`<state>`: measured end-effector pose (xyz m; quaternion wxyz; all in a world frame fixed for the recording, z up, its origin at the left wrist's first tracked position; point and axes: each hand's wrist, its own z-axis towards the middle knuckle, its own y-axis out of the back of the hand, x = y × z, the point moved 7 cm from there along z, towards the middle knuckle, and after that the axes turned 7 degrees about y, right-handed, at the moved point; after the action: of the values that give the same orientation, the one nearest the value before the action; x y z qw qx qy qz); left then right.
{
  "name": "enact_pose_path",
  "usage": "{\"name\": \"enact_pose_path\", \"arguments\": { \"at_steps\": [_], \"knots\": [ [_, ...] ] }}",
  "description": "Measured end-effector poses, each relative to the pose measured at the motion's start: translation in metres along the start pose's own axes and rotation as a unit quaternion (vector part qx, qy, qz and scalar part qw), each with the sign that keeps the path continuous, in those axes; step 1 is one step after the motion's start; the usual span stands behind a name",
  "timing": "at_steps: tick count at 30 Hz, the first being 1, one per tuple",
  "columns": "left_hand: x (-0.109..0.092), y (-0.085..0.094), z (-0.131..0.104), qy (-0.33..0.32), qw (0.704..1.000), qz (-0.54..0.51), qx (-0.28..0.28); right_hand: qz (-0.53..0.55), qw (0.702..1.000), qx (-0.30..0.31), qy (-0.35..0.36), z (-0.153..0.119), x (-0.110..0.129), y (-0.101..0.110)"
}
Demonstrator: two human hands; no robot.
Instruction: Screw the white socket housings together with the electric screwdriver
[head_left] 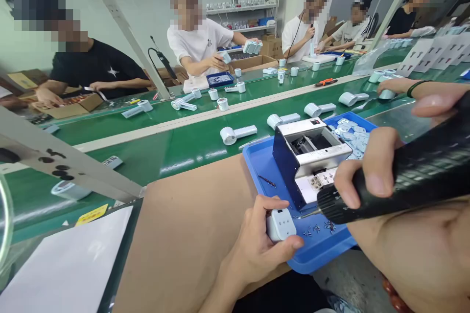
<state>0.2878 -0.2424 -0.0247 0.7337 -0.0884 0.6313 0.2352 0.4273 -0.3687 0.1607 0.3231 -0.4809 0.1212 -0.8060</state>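
My left hand grips a small white plastic housing between thumb and fingers, its face with small holes turned up. In my right hand is a black electric screwdriver, held nearly level. Its thin bit points left at the housing; whether the tip touches it I cannot tell. Below the bit, loose screws lie on the blue tray. A screw feeder with a white top and dark side stands on that tray, just beyond the screwdriver.
Brown cardboard covers the near bench. Beyond it runs a green conveyor carrying white handheld devices. A blue bin of white parts sits behind the feeder. A metal post slants at left. Several co-workers sit across; another person's hand reaches in at right.
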Motion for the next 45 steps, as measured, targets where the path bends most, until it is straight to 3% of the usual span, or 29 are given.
{"name": "enact_pose_path", "arguments": {
  "at_steps": [3,6,12,18,22,24,29,33,38,43,45],
  "knots": [
    [0.0,0.001,0.0,-0.003,1.0,0.001,-0.004,0.066,0.997,0.014,-0.026,-0.009,-0.007,-0.013],
    [-0.002,-0.001,-0.001,0.004,1.0,0.01,-0.001,0.089,0.994,0.057,-0.002,-0.017,-0.016,-0.015],
    [0.002,-0.001,-0.003,0.022,0.999,0.033,-0.013,-0.063,0.991,0.113,0.034,-0.014,-0.02,-0.009],
    [0.007,-0.008,-0.005,0.031,0.999,-0.011,0.009,-0.109,0.983,0.137,0.056,-0.019,-0.014,-0.008],
    [0.014,-0.009,-0.005,0.018,1.0,-0.017,-0.009,-0.119,0.98,0.157,0.019,-0.037,-0.019,-0.009],
    [0.017,-0.01,-0.004,0.002,0.999,-0.03,-0.01,-0.109,0.984,0.142,-0.007,-0.039,-0.019,-0.009],
    [0.01,-0.004,-0.004,-0.02,0.999,-0.044,-0.015,-0.085,0.995,0.007,-0.041,-0.037,-0.014,-0.007],
    [-0.001,0.007,-0.004,-0.011,0.998,-0.05,-0.025,-0.006,0.999,0.042,0.002,-0.044,-0.016,-0.009],
    [-0.005,0.008,0.001,0.014,0.999,-0.047,-0.015,0.077,0.996,0.021,0.047,-0.025,-0.027,0.029],
    [-0.008,0.004,0.001,0.0,0.999,0.007,-0.036,-0.066,0.993,-0.001,0.094,0.015,-0.042,0.101],
    [-0.014,0.003,0.001,-0.011,0.999,0.034,-0.038,-0.104,0.991,0.014,0.084,0.023,-0.053,0.127]
  ]
}}
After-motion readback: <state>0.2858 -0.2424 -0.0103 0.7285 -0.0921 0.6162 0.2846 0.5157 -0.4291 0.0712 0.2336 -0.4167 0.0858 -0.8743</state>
